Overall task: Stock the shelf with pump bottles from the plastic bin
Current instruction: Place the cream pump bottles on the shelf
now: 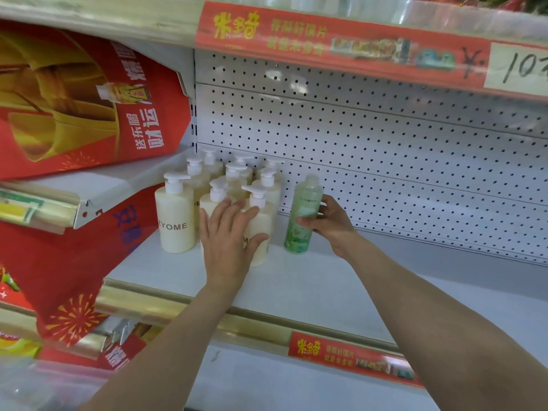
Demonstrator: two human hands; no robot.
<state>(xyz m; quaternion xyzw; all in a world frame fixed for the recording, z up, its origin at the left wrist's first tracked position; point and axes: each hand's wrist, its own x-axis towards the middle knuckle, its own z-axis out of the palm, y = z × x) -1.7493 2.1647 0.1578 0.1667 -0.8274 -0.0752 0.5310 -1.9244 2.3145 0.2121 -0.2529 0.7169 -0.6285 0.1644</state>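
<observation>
Your passage lies right of the green bottle (302,215), over bare shelf (385,277); cream pump bottles (175,221) block the left rear corner.

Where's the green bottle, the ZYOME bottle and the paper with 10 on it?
green bottle (306,198): head view, upper body, on its label.
ZYOME bottle (175,226): head view, its lettering.
paper with 10 (519,68): head view, the handwritten number.

Centre of frame: cream pump bottles (175,223), 9 counted by pump heads. Green bottle (301,229), 1. Hands, 2: left hand (228,250), right hand (329,221). Red shelf-edge strips (326,40), 2: top, lower right.
</observation>
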